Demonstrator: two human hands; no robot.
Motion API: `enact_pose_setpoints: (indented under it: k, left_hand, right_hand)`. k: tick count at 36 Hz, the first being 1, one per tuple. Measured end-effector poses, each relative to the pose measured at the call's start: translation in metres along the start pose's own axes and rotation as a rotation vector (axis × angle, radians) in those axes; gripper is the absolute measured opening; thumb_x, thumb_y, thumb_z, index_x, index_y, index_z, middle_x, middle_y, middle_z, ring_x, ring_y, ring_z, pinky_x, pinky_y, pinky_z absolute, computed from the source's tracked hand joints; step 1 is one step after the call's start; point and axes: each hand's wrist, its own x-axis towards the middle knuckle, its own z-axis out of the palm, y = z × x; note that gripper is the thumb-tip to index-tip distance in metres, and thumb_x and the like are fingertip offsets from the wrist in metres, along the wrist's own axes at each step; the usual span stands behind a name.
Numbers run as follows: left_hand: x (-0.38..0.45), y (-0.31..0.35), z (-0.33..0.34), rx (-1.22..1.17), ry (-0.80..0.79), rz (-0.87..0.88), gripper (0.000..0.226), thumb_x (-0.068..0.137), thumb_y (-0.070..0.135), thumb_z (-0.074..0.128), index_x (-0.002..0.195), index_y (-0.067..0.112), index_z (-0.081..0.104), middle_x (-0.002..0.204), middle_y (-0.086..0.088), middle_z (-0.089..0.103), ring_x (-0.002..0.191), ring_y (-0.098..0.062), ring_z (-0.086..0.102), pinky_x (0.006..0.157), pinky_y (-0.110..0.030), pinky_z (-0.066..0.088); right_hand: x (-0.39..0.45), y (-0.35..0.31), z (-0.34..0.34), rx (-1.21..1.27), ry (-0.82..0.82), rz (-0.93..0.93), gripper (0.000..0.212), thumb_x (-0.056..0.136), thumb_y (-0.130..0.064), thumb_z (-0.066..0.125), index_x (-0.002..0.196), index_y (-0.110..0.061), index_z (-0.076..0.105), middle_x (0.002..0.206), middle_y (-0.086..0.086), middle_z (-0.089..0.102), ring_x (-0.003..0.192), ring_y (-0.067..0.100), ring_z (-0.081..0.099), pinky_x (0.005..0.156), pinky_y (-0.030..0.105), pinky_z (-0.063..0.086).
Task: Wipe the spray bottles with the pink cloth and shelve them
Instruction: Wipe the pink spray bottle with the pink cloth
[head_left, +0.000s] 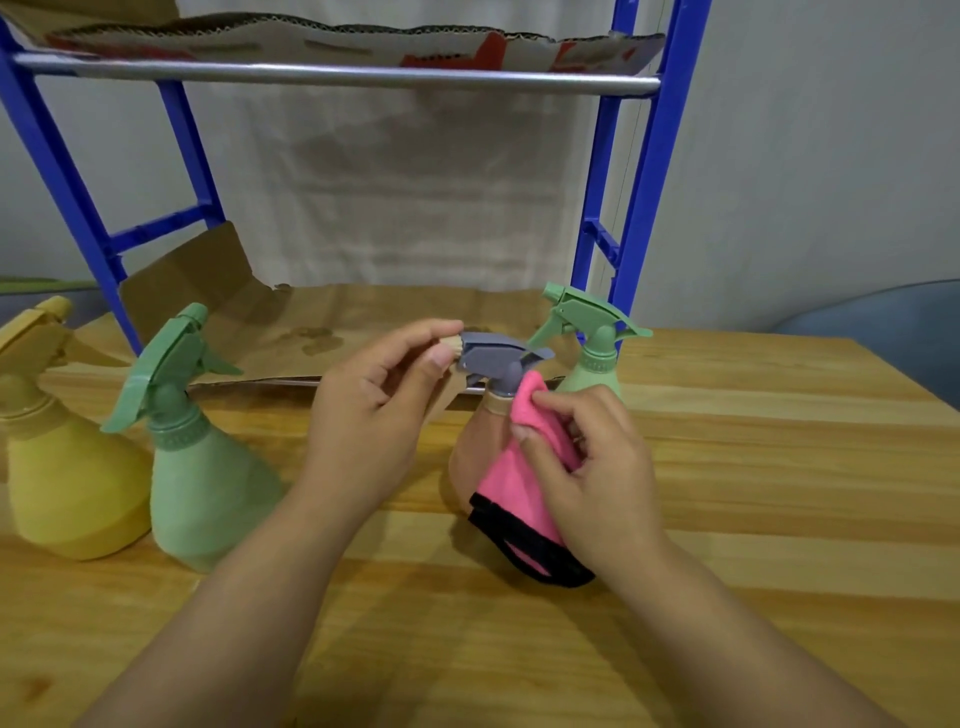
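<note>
R hand (587, 467) pinches pink cloth (524, 467) at peach bottle (470, 447) neck; L hand (374, 410) grips nozzle (steady it), wipe downward w/ firm grip.

two bottles (208, 457) left – one bottle (595, 358) right, before the shelf (634, 208).

The light around me is soft and even, moderately bright, with no harsh glare. My forearms throw faint, diffuse shadows onto the wooden counter (779, 519). The wide lens bows the blue shelf frame (644, 197) outward toward the edges. Everything looks slightly soft, and the corners smear most.
</note>
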Motion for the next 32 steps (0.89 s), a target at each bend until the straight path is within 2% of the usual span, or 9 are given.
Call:
enact_pose_setpoints:
  k: [3,8,13,16,20,22,26,29,32]
  left_hand:
    - [-0.001,-0.002,0.001,0.012,-0.003,0.007,0.023,0.091,0.017,0.058,0.098,0.037,0.066,0.092,0.015,0.071,0.087,-0.005,0.067,0.077,-0.022,0.053]
    - [-0.003,-0.005,0.0,-0.018,0.037,-0.012,0.024,0.09,0.018,0.058,0.1,0.039,0.064,0.098,0.014,0.07,0.092,-0.007,0.067,0.081,-0.026,0.054]
    - [-0.012,-0.003,0.0,-0.137,0.012,-0.073,0.033,0.086,0.004,0.061,0.109,0.027,0.06,0.098,0.006,0.068,0.09,0.0,0.065,0.075,-0.015,0.051]
    - [-0.022,-0.012,-0.002,-0.176,-0.035,-0.137,0.038,0.083,0.002,0.064,0.114,0.023,0.059,0.097,0.002,0.069,0.089,-0.003,0.065,0.075,-0.017,0.052]
    - [-0.036,-0.031,-0.003,-0.103,-0.07,-0.224,0.047,0.079,0.005,0.07,0.121,0.021,0.057,0.108,-0.002,0.067,0.095,-0.009,0.063,0.077,-0.016,0.051]
    - [-0.041,-0.04,-0.002,-0.027,-0.1,-0.274,0.05,0.076,0.008,0.074,0.119,0.025,0.056,0.114,0.002,0.064,0.099,-0.008,0.061,0.075,-0.015,0.05]
    - [-0.042,-0.053,0.0,0.162,-0.163,-0.304,0.055,0.071,0.023,0.079,0.116,0.036,0.051,0.121,0.01,0.055,0.108,-0.007,0.054,0.084,-0.023,0.047]
    - [-0.042,-0.057,0.006,0.205,-0.21,-0.324,0.062,0.069,0.03,0.08,0.125,0.033,0.051,0.121,0.012,0.05,0.111,-0.011,0.052,0.087,-0.029,0.048]
    - [-0.042,-0.06,0.011,0.196,-0.311,-0.314,0.076,0.065,0.035,0.082,0.132,0.034,0.045,0.128,0.013,0.05,0.116,-0.009,0.05,0.094,-0.032,0.048]
  right_hand:
    - [-0.004,0.005,-0.005,0.009,-0.045,0.066,0.024,0.08,-0.022,0.067,0.101,-0.012,0.067,0.089,-0.016,0.05,0.085,-0.011,0.048,0.075,0.004,0.036]
    - [-0.019,0.009,-0.012,0.005,-0.185,0.07,0.024,0.081,-0.024,0.07,0.102,-0.013,0.068,0.088,-0.006,0.056,0.085,-0.004,0.051,0.073,0.005,0.037]
    - [-0.026,0.008,-0.02,0.011,-0.14,0.126,0.024,0.08,-0.017,0.075,0.103,-0.016,0.069,0.088,-0.005,0.058,0.085,-0.006,0.052,0.074,0.005,0.037]
    - [-0.03,0.007,-0.022,0.014,-0.108,0.169,0.025,0.08,-0.015,0.074,0.104,-0.018,0.069,0.091,-0.005,0.059,0.088,0.0,0.054,0.073,0.008,0.04]
    - [-0.033,0.004,-0.02,-0.016,-0.056,0.16,0.025,0.081,-0.014,0.073,0.105,-0.017,0.068,0.092,-0.003,0.058,0.088,0.0,0.053,0.072,0.006,0.039]
    - [-0.034,0.003,-0.018,-0.033,-0.04,0.148,0.025,0.082,-0.015,0.072,0.107,-0.016,0.068,0.092,-0.003,0.057,0.089,-0.002,0.052,0.074,0.005,0.038]
    - [-0.035,0.003,-0.014,-0.069,-0.015,0.131,0.028,0.083,-0.022,0.066,0.11,-0.016,0.067,0.094,-0.004,0.056,0.09,-0.01,0.049,0.078,0.003,0.035]
    - [-0.035,0.005,-0.013,-0.081,-0.011,0.145,0.029,0.085,-0.016,0.069,0.114,-0.016,0.066,0.096,-0.003,0.055,0.093,-0.006,0.05,0.08,0.004,0.036]
    - [-0.035,0.006,-0.012,-0.09,-0.015,0.146,0.031,0.086,-0.014,0.068,0.116,-0.017,0.065,0.098,-0.004,0.055,0.096,-0.005,0.05,0.082,0.003,0.035]
